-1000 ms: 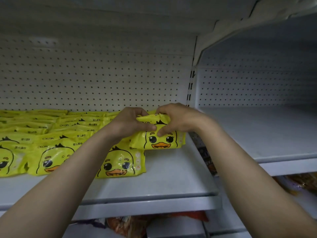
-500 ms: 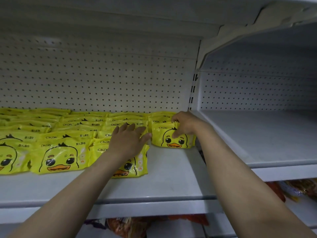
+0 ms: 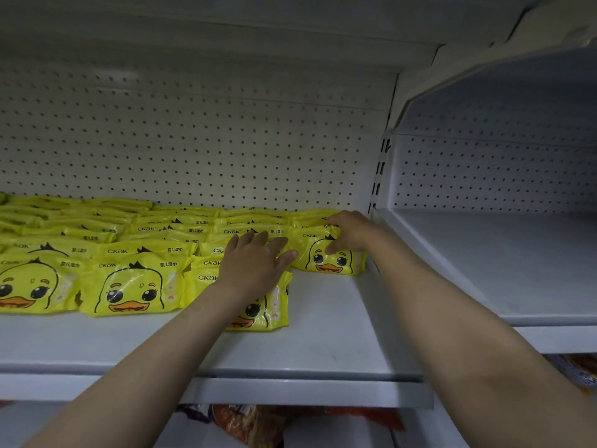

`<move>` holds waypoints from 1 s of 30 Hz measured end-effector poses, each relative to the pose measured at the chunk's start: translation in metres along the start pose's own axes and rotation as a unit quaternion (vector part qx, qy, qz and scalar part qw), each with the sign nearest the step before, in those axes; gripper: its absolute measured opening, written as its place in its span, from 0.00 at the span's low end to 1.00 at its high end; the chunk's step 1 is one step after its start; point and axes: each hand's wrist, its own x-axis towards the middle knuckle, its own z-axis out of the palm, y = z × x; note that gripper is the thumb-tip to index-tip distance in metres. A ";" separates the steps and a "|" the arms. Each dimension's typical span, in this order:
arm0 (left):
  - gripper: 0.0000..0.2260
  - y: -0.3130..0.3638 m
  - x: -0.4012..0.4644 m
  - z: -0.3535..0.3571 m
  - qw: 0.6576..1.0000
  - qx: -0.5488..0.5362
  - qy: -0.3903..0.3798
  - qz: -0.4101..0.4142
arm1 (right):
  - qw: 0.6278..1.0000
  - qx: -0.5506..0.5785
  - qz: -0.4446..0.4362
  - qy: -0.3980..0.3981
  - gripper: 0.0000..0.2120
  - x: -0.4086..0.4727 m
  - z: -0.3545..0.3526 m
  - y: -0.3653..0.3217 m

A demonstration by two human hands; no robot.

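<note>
A yellow duck-faced pack (image 3: 337, 265) is set at the right end of the white shelf (image 3: 323, 347), close against the upright (image 3: 376, 182) that divides it from the neighbouring bay (image 3: 484, 260). It is gripped by the right hand (image 3: 352, 232): the fingers are curled over its top edge and the thumb is pressed on its printed front, at the duck's head. Just to its left, a second pack (image 3: 276, 307) is laid flat in the front row and is covered by the left hand (image 3: 255, 266), whose fingers (image 3: 258, 239) are held straight and slightly spread, with nothing grasped. Their tips are extended over the packs behind. Further rows of the same packs (image 3: 129, 286) are spread leftward, backed by a perforated panel (image 3: 193, 150).
</note>
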 end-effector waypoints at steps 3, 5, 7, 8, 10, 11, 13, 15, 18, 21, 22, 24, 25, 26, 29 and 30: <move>0.25 0.000 0.000 -0.001 1.000 -0.004 -0.002 0.003 | 1.000 -0.001 0.005 0.009 0.36 0.004 0.002 0.000; 0.25 0.000 0.000 -0.001 1.000 -0.001 -0.003 0.005 | 1.000 -0.004 0.008 0.012 0.38 0.006 0.004 0.000; 0.25 0.000 0.001 -0.001 1.000 0.002 -0.006 0.005 | 1.000 -0.009 0.007 0.018 0.39 0.007 0.005 0.001; 0.25 0.000 0.001 -0.001 1.000 0.003 -0.007 0.005 | 1.000 -0.011 0.006 0.023 0.38 0.008 0.005 0.002; 0.25 0.001 0.001 -0.001 1.000 0.004 -0.008 0.003 | 0.999 -0.012 0.004 0.034 0.38 0.008 0.007 0.003; 0.25 0.001 0.001 -0.002 1.000 0.003 -0.009 0.002 | 0.999 -0.012 0.003 0.040 0.37 0.007 0.008 0.003; 0.25 0.002 0.000 -0.002 1.000 0.001 -0.007 0.001 | 0.999 -0.008 0.001 0.050 0.36 0.006 0.010 0.004; 0.26 0.002 0.000 -0.002 1.000 0.001 -0.007 0.000 | 0.998 0.001 -0.001 0.061 0.35 0.004 0.011 0.006; 0.26 0.001 0.000 -0.003 1.000 0.000 -0.010 -0.002 | 0.997 -0.003 0.009 0.076 0.35 -0.001 0.015 0.007; 0.28 0.000 0.002 -0.004 1.000 -0.007 -0.024 -0.004 | 0.995 -0.041 0.030 0.083 0.36 -0.010 0.017 0.001; 0.28 -0.001 0.002 -0.006 0.999 -0.012 -0.030 -0.003 | 0.994 -0.054 0.038 0.084 0.37 -0.013 0.016 -0.002; 0.28 -0.004 0.002 -0.015 0.999 -0.027 -0.034 -0.002 | 0.991 -0.078 0.058 0.091 0.37 -0.019 0.011 -0.011; 0.28 -0.007 0.001 -0.022 0.999 -0.035 -0.032 -0.006 | 0.990 -0.084 0.065 0.095 0.37 -0.020 0.007 -0.018; 0.28 -0.012 0.000 -0.029 0.999 -0.046 -0.025 -0.011 | 0.989 -0.086 0.068 0.096 0.36 -0.021 0.002 -0.029; 0.27 -0.039 -0.007 -0.055 0.995 -0.096 0.006 -0.037 | 0.992 -0.086 0.038 0.085 0.34 -0.022 -0.017 -0.075; 0.27 -0.053 -0.012 -0.064 0.993 -0.108 0.019 -0.046 | 0.993 -0.084 0.021 0.082 0.33 -0.022 -0.022 -0.094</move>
